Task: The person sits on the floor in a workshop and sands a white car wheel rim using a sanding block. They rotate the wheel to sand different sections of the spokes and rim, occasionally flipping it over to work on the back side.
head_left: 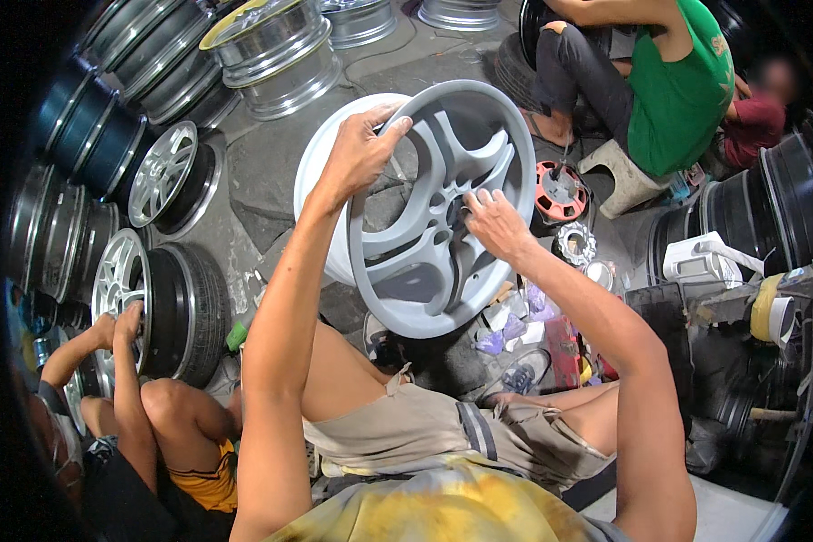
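A matte grey alloy wheel (414,242) stands tilted in front of me above my lap. My left hand (367,152) is closed over its upper left rim, thumb on the inner edge and fingers behind. On the face of the wheel, just right of the hub, lies my right hand (497,222), its fingers bent and pressed against the spokes. Whether a small piece of something sits under those fingertips is hidden. Behind the grey wheel, a white wheel rim (313,172) shows at its left side.
Stacked wheel rims (271,63) stand at the far left. A co-worker's hands (122,325) touch a silver wheel (117,262) at left. Far right, a person in green (682,99) sits on a stool (616,176), near an orange-red reel (560,191). Rags and a red box (565,354) lie right.
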Available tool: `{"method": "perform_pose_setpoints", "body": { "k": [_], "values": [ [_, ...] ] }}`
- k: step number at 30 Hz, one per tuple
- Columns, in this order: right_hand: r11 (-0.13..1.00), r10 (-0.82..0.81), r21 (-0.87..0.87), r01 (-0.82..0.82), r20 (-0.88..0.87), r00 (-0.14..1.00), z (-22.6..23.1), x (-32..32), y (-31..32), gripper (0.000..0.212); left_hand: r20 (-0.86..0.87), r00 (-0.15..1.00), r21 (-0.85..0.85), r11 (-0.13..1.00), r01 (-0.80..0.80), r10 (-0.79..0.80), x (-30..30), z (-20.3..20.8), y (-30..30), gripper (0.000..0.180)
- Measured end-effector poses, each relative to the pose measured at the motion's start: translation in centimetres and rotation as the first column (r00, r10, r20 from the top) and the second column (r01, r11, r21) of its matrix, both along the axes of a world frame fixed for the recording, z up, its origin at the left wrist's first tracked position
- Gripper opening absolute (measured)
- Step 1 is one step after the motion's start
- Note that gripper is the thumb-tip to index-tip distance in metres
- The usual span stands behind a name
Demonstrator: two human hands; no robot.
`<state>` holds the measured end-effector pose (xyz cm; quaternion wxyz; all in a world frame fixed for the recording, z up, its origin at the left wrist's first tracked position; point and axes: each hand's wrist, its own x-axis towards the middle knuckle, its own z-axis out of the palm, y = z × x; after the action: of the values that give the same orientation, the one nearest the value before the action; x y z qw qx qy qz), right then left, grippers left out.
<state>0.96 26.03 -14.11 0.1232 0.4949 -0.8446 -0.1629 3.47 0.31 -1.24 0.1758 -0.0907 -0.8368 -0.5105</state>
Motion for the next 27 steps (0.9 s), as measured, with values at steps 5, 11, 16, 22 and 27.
{"method": "perform_pose_setpoints", "body": {
  "k": [5, 11, 16, 22, 27],
  "values": [
    [0.908, -0.147, -0.235, 0.345, 0.593, 0.791, -2.3, -0.7, -1.5, 0.018, 0.032, 0.999, -0.008, 1.0, 0.02, -0.02, -0.2, 0.0, -0.1, 0.036],
    [0.555, 0.197, -0.435, 0.709, 0.897, 0.396, -3.4, 0.9, -1.1, 0.023, -0.019, 1.0, -0.006, 1.0, -0.011, 0.011, -0.4, -0.5, 0.0, 0.035],
    [0.912, 0.066, -0.409, 0.012, 0.175, 0.982, 1.6, -0.3, 3.4, 0.023, 0.021, 1.0, 0.016, 1.0, -0.019, 0.018, 0.0, -0.1, -0.6, 0.036],
    [0.603, -0.18, -0.705, 0.372, 0.334, 0.925, 0.2, 0.9, 5.0, 0.018, 0.001, 0.999, 0.001, 0.999, -0.032, 0.032, -0.7, -0.4, -0.2, 0.035],
    [0.294, -0.125, -0.829, 0.475, 0.46, 0.879, -4.5, 4.9, 0.4, 0.019, 0.055, 0.998, 0.006, 0.999, -0.033, 0.033, -0.1, 0.4, 0.0, 0.034]
  ]
}}
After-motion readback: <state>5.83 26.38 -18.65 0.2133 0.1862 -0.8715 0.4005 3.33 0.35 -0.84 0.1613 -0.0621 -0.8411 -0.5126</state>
